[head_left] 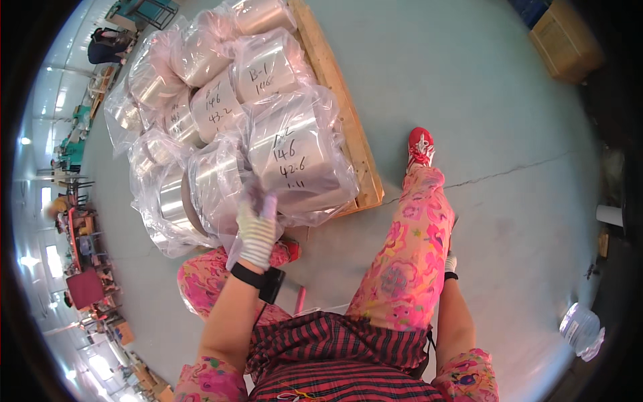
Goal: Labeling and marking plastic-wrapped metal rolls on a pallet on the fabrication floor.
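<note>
My left hand, in a striped white glove with purple fingertips, reaches to the near side of the wrapped rolls. Its fingers are stretched and apart, somewhat blurred, against the loose clear plastic wrap. Just above it sits a large shiny metallic roll with dark handwriting on its side. Left of the hand lies another wrapped roll. My right hand, gloved as well, hangs beside my right thigh; the leg hides its fingers.
Several more bagged rolls crowd the wooden pallet. At right on the grey-green floor lies a clear plastic jug. A cardboard box stands at the far right. Beyond, at far left, a person bends among benches.
</note>
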Demonstrator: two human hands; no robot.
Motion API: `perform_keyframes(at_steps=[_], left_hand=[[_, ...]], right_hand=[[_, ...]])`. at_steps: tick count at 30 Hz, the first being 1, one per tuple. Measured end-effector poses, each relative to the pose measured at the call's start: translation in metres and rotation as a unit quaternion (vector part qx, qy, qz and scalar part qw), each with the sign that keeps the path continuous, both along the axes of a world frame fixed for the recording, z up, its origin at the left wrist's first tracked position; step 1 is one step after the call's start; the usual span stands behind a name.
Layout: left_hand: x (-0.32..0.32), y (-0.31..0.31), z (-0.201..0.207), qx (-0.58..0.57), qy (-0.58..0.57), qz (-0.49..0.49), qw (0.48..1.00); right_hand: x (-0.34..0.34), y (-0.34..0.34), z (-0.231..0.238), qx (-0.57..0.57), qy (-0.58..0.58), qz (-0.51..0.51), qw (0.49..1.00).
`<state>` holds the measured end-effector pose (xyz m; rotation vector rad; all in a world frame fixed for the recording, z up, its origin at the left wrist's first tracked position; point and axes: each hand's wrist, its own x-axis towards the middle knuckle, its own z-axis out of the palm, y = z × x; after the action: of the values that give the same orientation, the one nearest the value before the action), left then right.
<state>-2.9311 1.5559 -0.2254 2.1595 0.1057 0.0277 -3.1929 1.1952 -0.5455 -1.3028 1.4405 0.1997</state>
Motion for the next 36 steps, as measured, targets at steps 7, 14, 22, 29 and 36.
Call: perform_keyframes(at_steps=[7,14,22,29,36], left_hand=[[0.084,-0.032,-0.02,-0.371,0.282,0.09,0.88],[0.123,-0.023,-0.023,-0.449,0.417,0.089,0.785],[0.146,-0.028,-0.072,-0.335,0.234,0.126,0.904],[0.14,-0.018,-0.066,-0.384,0.253,0.114,0.881],[0.078,-0.019,-0.074,-0.313,0.225,0.125,0.914]], right_hand=[[0.117,-0.111,0.118,-0.345,-0.084,0.206,0.912],[0.362,-0.007,0.343,-0.029,-0.268,0.555,0.787],[0.42,0.139,0.208,0.204,-0.273,0.274,0.899],[0.398,0.15,0.262,0.361,-0.287,0.188,0.867],[0.322,0.148,0.254,0.41,-0.329,0.141,0.839]])
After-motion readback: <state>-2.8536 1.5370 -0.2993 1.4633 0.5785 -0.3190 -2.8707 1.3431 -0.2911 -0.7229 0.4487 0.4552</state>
